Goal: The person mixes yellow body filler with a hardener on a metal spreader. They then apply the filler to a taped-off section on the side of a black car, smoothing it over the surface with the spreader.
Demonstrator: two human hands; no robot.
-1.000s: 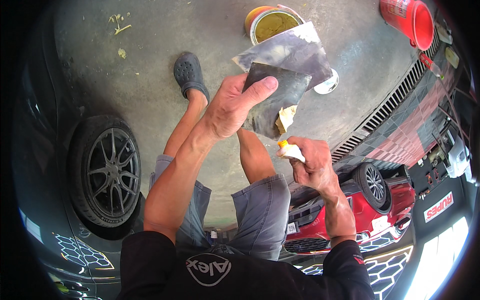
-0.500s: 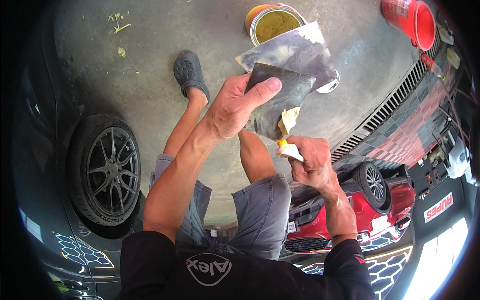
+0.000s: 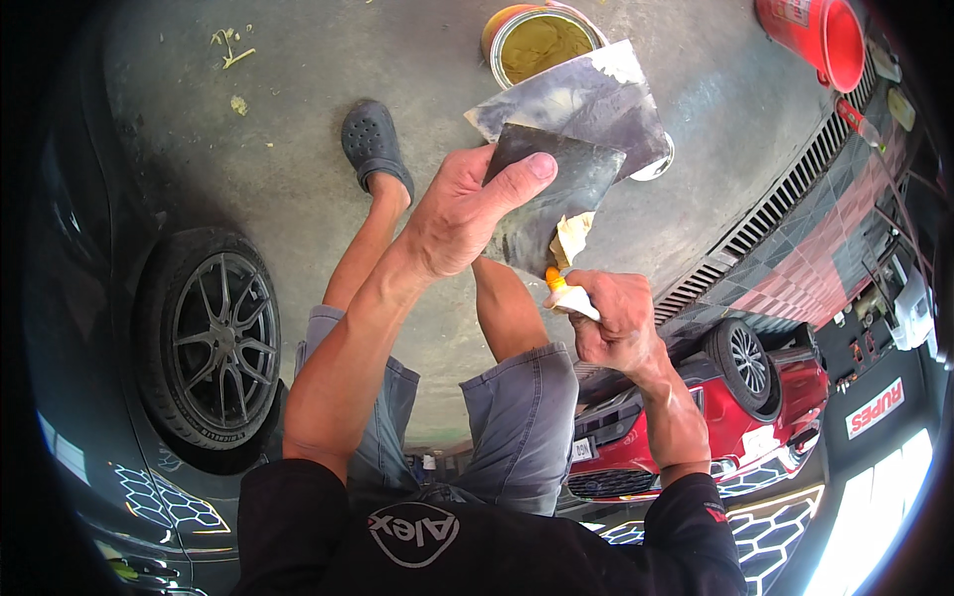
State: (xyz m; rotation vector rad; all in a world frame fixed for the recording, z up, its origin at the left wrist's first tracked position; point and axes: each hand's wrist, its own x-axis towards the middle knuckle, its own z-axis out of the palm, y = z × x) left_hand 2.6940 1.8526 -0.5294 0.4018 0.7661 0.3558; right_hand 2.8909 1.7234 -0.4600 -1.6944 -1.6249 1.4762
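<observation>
2 cars are the largest things around the dark plate (image 3: 566, 179): a dark car (image 3: 84, 328) well to its left, and a red car (image 3: 686, 422) below it to the right. A red bucket (image 3: 795, 35) is well apart from the plate, beyond it to the right. An open tin (image 3: 491, 36) of mustard-coloured filler (image 3: 545, 50) sits beyond the plate, and a smudged grey sheet (image 3: 596, 109) shows just past its far edge, partly hidden by it. The plate itself is in the left hand (image 3: 462, 209), pinched, thumb flat on its face and fingers out of sight behind. Below the plate's lower corner, the right hand (image 3: 618, 318) is curled tightly around a white tube (image 3: 576, 301). On the plate, towards its lower right edge, lies a cream lump (image 3: 571, 238). Just beside that lump is the tube's orange tip (image 3: 555, 280); whether it touches the plate, I cannot tell. Progress looks early: the lump is already on the plate, but seems neither spread nor blended yet, with no orange visibly worked through it.
</observation>
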